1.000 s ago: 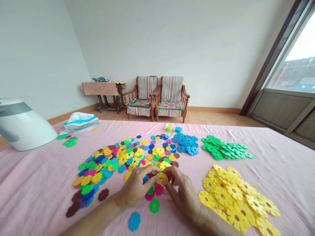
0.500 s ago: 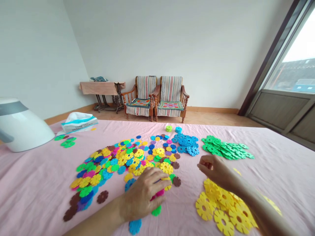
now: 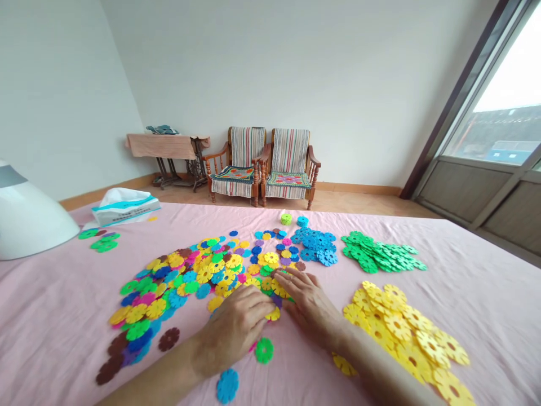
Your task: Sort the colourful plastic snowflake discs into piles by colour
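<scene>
A loose pile of flower-shaped plastic discs [image 3: 204, 274] in mixed colours spreads over the pink cloth. At its near right edge my left hand [image 3: 240, 317] rests with fingers bent and pressed together; what lies under them is hidden. A green disc [image 3: 264, 351] and part of a pink one show just below that hand, and a blue disc [image 3: 227, 386] lies nearer to me. My right hand [image 3: 310, 304] reaches in from the right, fingers stretched out over yellow discs and touching the pile's edge. Beneath its forearm, a heap of large yellow discs [image 3: 397, 327] is partly covered.
Sorted heaps of blue discs [image 3: 316, 246] and green discs [image 3: 380, 252] lie farther back. Two small stacks, lime green [image 3: 286, 219] and blue [image 3: 302, 221], stand behind. A tissue box [image 3: 125, 207] and a white kettle-like vessel [image 3: 31, 223] are on the left. Two chairs [image 3: 249, 163] face the table.
My right hand has moved left from above the yellow heap to the mixed pile, and its fingers have straightened. The left hand has stayed near the same discs, its fingers drawn closer together.
</scene>
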A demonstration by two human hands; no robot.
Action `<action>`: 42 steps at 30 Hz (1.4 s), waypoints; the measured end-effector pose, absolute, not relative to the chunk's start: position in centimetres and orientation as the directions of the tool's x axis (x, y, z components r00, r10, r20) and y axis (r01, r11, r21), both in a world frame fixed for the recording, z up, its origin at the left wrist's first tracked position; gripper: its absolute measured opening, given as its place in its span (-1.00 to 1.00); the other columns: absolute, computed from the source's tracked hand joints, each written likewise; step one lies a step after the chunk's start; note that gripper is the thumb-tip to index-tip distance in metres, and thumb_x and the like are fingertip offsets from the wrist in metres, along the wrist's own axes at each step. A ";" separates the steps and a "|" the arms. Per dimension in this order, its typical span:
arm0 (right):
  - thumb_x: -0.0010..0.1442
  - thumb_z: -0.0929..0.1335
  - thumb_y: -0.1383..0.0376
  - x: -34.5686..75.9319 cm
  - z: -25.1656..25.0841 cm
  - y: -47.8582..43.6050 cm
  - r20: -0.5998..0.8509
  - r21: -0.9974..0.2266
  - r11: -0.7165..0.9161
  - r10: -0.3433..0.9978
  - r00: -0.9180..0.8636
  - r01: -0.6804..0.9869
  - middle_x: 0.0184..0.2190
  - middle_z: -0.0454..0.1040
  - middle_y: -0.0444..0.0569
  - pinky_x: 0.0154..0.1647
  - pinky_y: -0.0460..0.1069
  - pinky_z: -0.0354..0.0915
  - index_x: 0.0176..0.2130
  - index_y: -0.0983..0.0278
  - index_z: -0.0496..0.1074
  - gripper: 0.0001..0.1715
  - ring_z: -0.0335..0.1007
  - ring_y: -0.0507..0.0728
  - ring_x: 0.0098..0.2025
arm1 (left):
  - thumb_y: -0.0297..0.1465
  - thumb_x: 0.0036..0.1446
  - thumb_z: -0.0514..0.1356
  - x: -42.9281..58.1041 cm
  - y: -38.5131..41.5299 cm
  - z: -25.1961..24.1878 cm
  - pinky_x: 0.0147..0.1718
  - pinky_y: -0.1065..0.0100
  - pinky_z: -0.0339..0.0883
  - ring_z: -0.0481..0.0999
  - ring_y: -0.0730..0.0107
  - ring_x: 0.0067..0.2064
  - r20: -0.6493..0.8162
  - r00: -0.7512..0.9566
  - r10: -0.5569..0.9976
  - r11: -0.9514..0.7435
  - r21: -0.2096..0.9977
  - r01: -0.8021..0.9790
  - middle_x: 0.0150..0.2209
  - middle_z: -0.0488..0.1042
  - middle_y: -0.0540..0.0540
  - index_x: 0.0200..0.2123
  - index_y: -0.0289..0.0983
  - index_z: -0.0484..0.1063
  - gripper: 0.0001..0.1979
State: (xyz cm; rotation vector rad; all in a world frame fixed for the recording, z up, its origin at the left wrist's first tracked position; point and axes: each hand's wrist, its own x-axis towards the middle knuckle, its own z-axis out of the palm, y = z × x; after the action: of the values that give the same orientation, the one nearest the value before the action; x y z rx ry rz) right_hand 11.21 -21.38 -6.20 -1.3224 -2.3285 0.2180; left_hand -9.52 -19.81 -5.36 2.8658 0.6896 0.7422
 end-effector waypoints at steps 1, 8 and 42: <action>0.22 0.29 0.38 11.1 -6.1 -21.4 0.307 -0.354 0.523 0.848 -0.432 0.775 0.17 0.32 0.00 0.20 0.18 0.06 0.18 0.24 0.25 -0.47 0.11 0.22 0.22 | -0.49 0.25 0.07 -9.6 -19.8 -5.4 -0.14 0.27 0.35 0.47 0.31 -0.18 0.441 0.778 0.448 -0.894 0.206 0.398 -0.30 0.52 -0.08 -0.20 -0.24 0.49 -0.80; 0.25 0.30 0.35 10.5 -6.8 -21.4 0.422 -0.297 0.550 0.809 -0.409 0.781 -0.16 0.51 -0.01 -0.08 0.10 0.24 -0.11 0.24 0.45 -0.80 0.34 0.20 -0.11 | -0.45 0.27 0.08 -9.8 -19.7 -5.6 -0.19 0.27 0.33 0.45 0.32 -0.24 0.420 0.766 0.486 -0.874 0.249 0.418 -0.33 0.51 -0.07 -0.22 -0.25 0.49 -0.83; 0.22 0.25 0.37 10.0 -4.2 -24.3 0.374 -0.762 0.400 0.914 -0.158 0.510 -0.45 0.40 -0.13 -0.39 -0.10 0.23 -0.33 0.24 0.39 -0.86 0.30 0.02 -0.42 | -0.46 0.20 0.15 -9.8 -20.5 -5.5 -0.18 0.44 0.40 0.54 0.44 -0.22 0.533 0.549 0.643 -0.758 0.543 0.361 -0.27 0.53 0.01 -0.08 -0.18 0.30 -0.78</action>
State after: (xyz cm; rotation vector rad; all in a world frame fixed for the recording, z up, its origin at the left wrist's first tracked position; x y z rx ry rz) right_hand 10.02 -24.35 -4.21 -1.2335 -1.8085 0.5992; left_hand -9.83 -20.52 -5.51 2.4181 0.8212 1.0527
